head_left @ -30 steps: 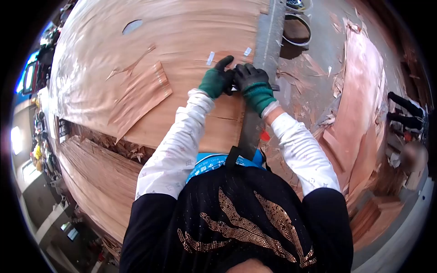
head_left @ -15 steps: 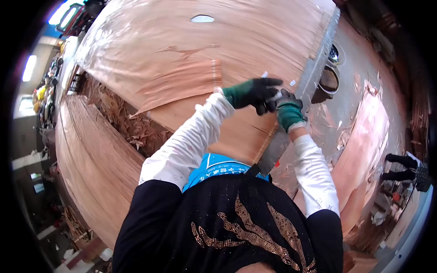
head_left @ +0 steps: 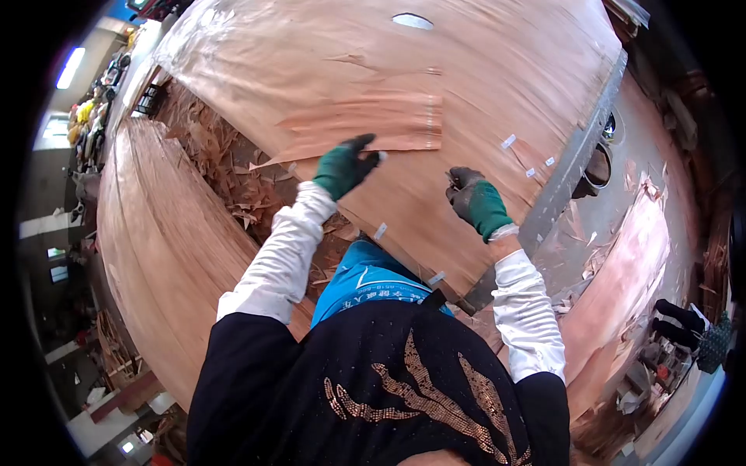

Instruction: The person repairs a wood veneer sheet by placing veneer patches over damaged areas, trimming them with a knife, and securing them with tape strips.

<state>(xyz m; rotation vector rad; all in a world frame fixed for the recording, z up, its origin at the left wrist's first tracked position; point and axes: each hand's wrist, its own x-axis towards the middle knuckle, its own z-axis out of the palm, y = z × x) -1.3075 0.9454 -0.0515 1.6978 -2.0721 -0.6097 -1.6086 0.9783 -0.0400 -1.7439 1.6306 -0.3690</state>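
Note:
My left hand, in a green and black glove, is over the lower edge of a loose strip of wood veneer. Its thumb and fingers are apart, and a small white bit, perhaps tape, shows at the thumb tip. My right hand, gloved the same way, is to the right with its fingers curled inward; what they hold, if anything, is hidden. Beneath both hands lies a large veneer sheet. Small white pieces like tape dot its right side, with others along the near edge.
A grey metal edge borders the sheet on the right, with a bucket on the floor beyond. Veneer scraps fill the gap at left, beside a long veneer stack. Another pinkish stack lies right.
My hands were close together near the right edge and are now apart. The left has moved left to the veneer strip. The view has shifted, showing more white pieces on the sheet.

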